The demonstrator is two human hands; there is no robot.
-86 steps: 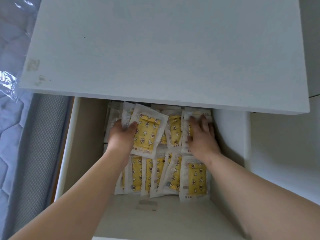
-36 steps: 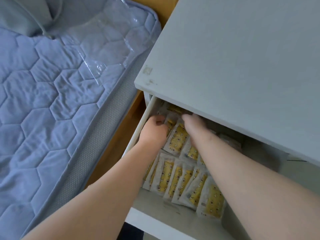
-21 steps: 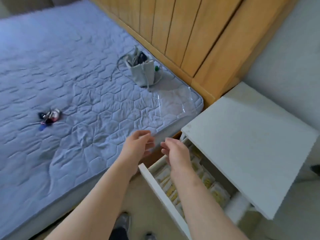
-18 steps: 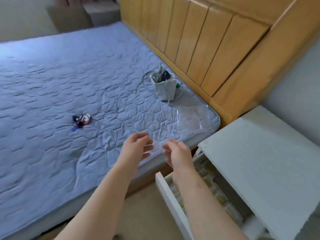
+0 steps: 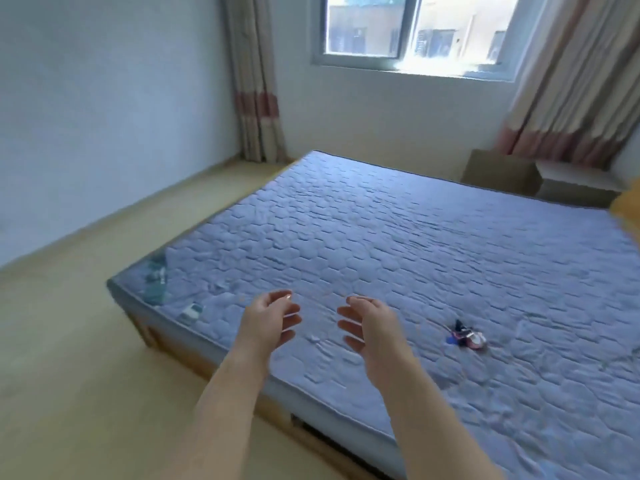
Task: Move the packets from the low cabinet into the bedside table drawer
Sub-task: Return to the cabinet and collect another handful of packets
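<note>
- Head view: left hand (image 5: 268, 323) and right hand (image 5: 370, 327) raised side by side over the near edge of the mattress (image 5: 415, 237), palms facing each other, apart.
- Fingers (image 5: 291, 322) of both loosely curved and spread, gripping nothing.
- On the mattress, right of the right hand: a small dark and red bundle (image 5: 465, 336), well apart from both hands.
- At the near-left mattress corner: printed labels (image 5: 156, 282).
- Far side: window (image 5: 415, 29) between curtains (image 5: 256, 81).
- Far right, past the bed: a cardboard box (image 5: 498, 171) just beside a low white unit (image 5: 575, 183).
- Left: pale floor (image 5: 86, 341).
- Whereabouts of the packets: cannot tell from this view.
</note>
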